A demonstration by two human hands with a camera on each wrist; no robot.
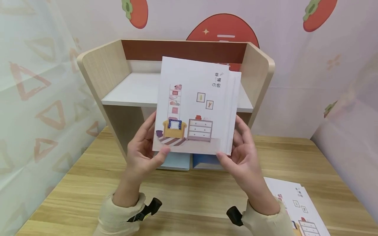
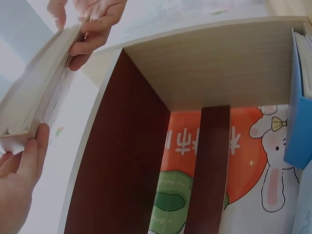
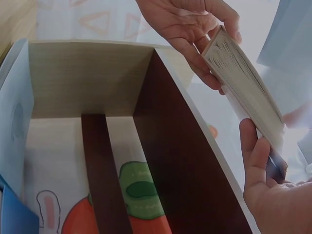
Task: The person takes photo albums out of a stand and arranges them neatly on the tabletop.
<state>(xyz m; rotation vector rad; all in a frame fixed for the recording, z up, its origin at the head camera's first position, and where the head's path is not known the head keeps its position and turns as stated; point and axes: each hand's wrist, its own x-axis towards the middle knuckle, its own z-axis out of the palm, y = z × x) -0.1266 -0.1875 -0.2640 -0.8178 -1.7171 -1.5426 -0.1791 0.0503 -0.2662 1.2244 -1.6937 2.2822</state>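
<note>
Both hands hold a small stack of white books (image 1: 192, 85) upright in front of the desktop shelf. The front cover shows a yellow armchair, a drawer chest and framed pictures; a second book edge sticks out at the right. My left hand (image 1: 144, 146) grips the lower left edge, thumb on the front cover and fingers behind. The right hand (image 1: 243, 147) does the same at the lower right edge. In the left wrist view the page edges of the books (image 2: 44, 83) show between the two hands. The right wrist view shows the page block (image 3: 248, 83) too.
The wooden shelf (image 1: 260, 72) has a white upper board (image 1: 133, 88) behind the books. A light blue folder (image 1: 174, 161) and a darker blue one (image 1: 206, 160) stand in its lower compartment. More white books (image 1: 290, 193) lie on the table (image 1: 183, 203) at right, partly under the right forearm.
</note>
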